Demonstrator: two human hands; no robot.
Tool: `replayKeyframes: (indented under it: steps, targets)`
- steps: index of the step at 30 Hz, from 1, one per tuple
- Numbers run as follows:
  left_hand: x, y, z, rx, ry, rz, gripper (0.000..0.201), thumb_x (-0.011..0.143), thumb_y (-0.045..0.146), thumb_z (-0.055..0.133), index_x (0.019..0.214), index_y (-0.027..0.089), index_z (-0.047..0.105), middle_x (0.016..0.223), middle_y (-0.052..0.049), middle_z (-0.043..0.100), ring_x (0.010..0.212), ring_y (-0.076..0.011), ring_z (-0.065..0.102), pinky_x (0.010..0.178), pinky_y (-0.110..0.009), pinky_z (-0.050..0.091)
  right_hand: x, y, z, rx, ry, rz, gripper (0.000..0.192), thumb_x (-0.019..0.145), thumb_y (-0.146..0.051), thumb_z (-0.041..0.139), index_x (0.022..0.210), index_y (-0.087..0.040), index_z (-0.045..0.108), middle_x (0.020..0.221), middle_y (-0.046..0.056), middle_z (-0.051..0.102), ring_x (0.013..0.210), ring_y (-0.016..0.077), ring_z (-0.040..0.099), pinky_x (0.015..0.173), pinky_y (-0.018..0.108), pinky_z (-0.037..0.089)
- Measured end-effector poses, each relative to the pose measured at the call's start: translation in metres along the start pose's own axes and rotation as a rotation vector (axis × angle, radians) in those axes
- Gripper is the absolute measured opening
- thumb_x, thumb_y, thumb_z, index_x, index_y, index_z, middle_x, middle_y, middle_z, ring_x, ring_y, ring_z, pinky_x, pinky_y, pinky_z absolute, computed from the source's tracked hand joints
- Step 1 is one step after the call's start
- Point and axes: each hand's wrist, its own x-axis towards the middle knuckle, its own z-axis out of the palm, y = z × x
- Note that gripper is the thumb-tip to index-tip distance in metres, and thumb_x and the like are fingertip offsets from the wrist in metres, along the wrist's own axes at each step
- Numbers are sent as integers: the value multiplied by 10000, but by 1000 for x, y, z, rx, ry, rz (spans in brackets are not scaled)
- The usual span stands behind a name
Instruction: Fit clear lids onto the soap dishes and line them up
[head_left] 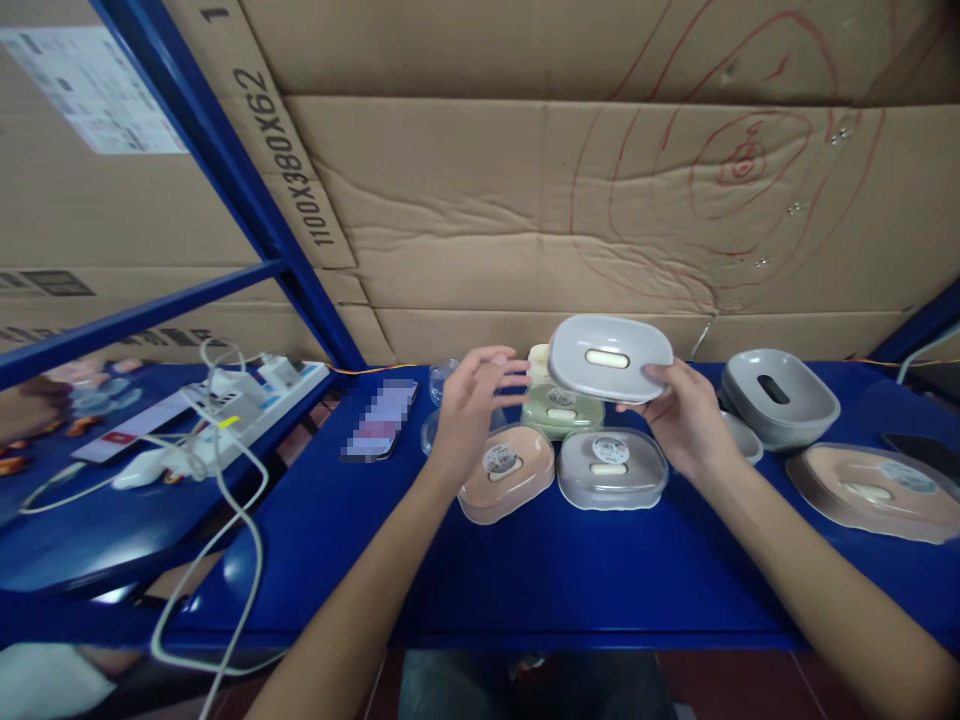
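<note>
My right hand [686, 425] holds a grey oval soap-dish piece [609, 357] by its right edge, lifted and tilted above the blue table [525, 570]. My left hand [469, 405] hovers open just left of it, fingers spread, touching nothing. Under the hands stand three lidded soap boxes: a pink one [506, 485], a grey one [611, 470] and a green one [562, 408] behind them. A cream piece [538, 360] peeks out behind the green box.
A grey dish with a slot [780, 395] and a tan box [874, 490] lie at the right. A phone [380, 420] and clear lids [442, 378] lie left of the hands. A power strip with white cables [247, 400] sits at the left. Cardboard [525, 200] stands behind.
</note>
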Motion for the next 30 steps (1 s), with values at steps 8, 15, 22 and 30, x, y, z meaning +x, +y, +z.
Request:
replayKeyframes:
  steps: [8, 15, 22, 30]
  targets:
    - [20, 8, -82, 1219, -358, 8, 327, 891, 230, 648, 1192, 284, 765, 1313, -37, 789, 1321, -322, 668, 1221, -488, 437, 13, -2, -10, 91, 152, 25, 214, 739, -313, 863, 821, -217, 690, 946, 29, 722, 799, 185, 663, 505, 289, 605]
    - [14, 7, -104, 1412, -583, -88, 494, 803, 125, 631, 1265, 294, 672, 1336, -43, 718, 1322, -305, 615, 1190, -477, 405, 12, -2, -9, 78, 146, 36, 236, 726, -314, 877, 740, -225, 659, 938, 30, 719, 745, 171, 631, 471, 285, 588]
    - [15, -2, -103, 1389, -559, -178, 554, 700, 219, 768, 1217, 261, 574, 1249, -76, 650, 1173, -327, 622, 996, -411, 492, 12, 1, -9, 72, 147, 48, 246, 701, -309, 883, 725, -221, 655, 873, 27, 702, 739, 183, 636, 448, 289, 588]
    - [11, 15, -103, 1392, -459, -50, 456, 744, 280, 800, 1170, 280, 635, 1164, -51, 693, 1177, -345, 626, 1067, -477, 457, 13, 4, -9, 64, 160, 45, 247, 719, -303, 875, 725, -213, 645, 827, 25, 683, 717, 176, 642, 456, 280, 572]
